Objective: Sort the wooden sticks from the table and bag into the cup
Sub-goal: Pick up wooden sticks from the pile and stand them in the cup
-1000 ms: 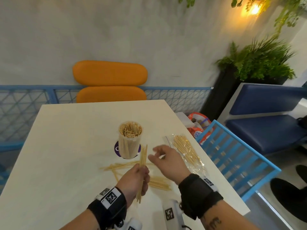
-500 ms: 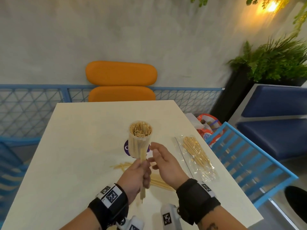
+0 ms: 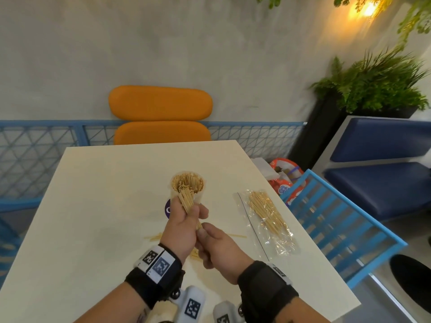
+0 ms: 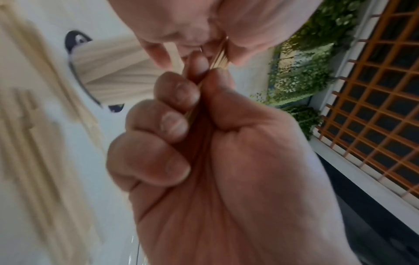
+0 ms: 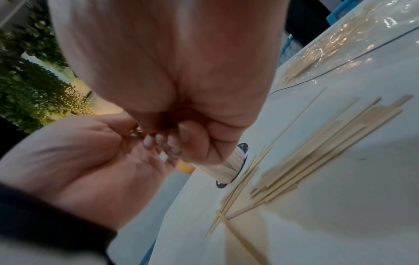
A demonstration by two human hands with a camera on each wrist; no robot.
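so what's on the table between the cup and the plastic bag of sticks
Nothing: in the head view the stretch of table between the cup and the plastic bag is bare. The loose sticks lie nearer the person, by the hands.

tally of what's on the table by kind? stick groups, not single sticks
Cup: 1
Plastic bag: 1
Purple coaster under the cup: 1
Stick groups: 4 (in the cup, in the bag, loose sticks on the table, bundle held by the left hand)
Total: 7
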